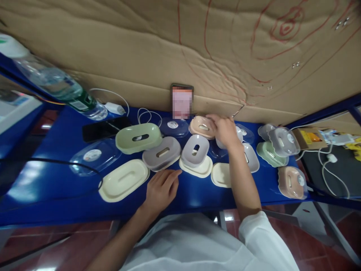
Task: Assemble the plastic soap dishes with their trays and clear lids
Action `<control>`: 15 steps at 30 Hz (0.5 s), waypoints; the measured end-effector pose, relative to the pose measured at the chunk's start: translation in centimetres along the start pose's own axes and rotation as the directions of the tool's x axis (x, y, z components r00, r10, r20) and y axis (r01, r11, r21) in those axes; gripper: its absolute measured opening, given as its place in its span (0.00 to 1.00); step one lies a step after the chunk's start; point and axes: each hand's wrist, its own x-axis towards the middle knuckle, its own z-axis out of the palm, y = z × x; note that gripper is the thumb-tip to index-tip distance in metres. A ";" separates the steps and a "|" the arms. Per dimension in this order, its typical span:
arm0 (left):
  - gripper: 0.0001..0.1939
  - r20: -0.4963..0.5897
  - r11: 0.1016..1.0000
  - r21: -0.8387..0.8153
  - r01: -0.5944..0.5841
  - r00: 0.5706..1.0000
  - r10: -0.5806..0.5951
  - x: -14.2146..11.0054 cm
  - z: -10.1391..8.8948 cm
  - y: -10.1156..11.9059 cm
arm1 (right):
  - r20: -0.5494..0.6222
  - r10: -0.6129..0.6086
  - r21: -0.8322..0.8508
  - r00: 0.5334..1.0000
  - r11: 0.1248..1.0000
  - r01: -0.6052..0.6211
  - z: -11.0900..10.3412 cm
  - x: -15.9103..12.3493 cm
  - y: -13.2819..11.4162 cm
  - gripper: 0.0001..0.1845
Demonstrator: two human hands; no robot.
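My right hand [225, 131] reaches to the back of the table, its fingers closed on the right rim of a peach oval dish [203, 127] with a slot in its base. Below that wrist lie grey dishes and a cream oval tray [220, 175], partly covered by my forearm. Near the front edge rests my left hand [162, 189], fingers curled together, with nothing seen in them. Just beyond it are a mauve-grey slotted dish [153, 161] and a lilac dish [189, 157] on another cream tray [207, 171]. A larger cream tray [113, 190] lies to its left.
A green slotted dish [124, 143], clear lids [81, 165] and a dark phone [96, 131] lie left. A water bottle [64, 88] leans there. A screen [182, 101] stands against the cardboard. Lidded boxes [290, 184] and a carton [303, 145] are right.
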 end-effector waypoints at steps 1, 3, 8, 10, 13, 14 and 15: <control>0.15 -0.009 1.000 -0.016 0.013 1.000 -0.013 0.0 -0.1 -0.1 | -0.034 0.010 -0.008 0.999 1.000 -0.010 -0.3 -0.1 -0.2 0.20; 0.15 -0.023 0.999 -0.038 0.032 0.999 -0.033 -0.1 -0.2 -0.2 | -0.050 -0.001 -0.009 0.999 1.000 0.000 -0.8 -0.5 -0.9 0.20; 0.14 0.006 0.999 -0.053 0.002 1.000 -0.002 -0.3 -0.3 -0.2 | 0.235 -0.127 0.121 0.964 0.987 0.101 -0.6 -1.8 -3.2 0.22; 0.13 0.021 0.998 -0.067 -0.018 1.000 0.020 -0.5 -0.2 -0.1 | 0.257 -0.122 0.148 0.959 0.985 0.086 -0.1 -2.1 -3.5 0.28; 0.12 0.028 0.996 -0.094 0.009 1.000 -0.006 -0.6 -0.2 -0.2 | 0.258 -0.060 0.160 0.964 0.987 0.019 0.8 -2.0 -3.1 0.30; 0.12 0.024 0.994 -0.102 0.029 0.999 -0.027 -0.7 -0.3 -0.2 | 0.271 -0.040 0.159 0.962 0.987 -0.004 1.2 -1.9 -2.9 0.30; 0.11 0.018 0.993 -0.110 0.049 0.999 -0.048 -0.7 -0.3 -0.2 | 0.283 -0.022 0.157 0.959 0.987 -0.024 1.5 -1.7 -2.7 0.28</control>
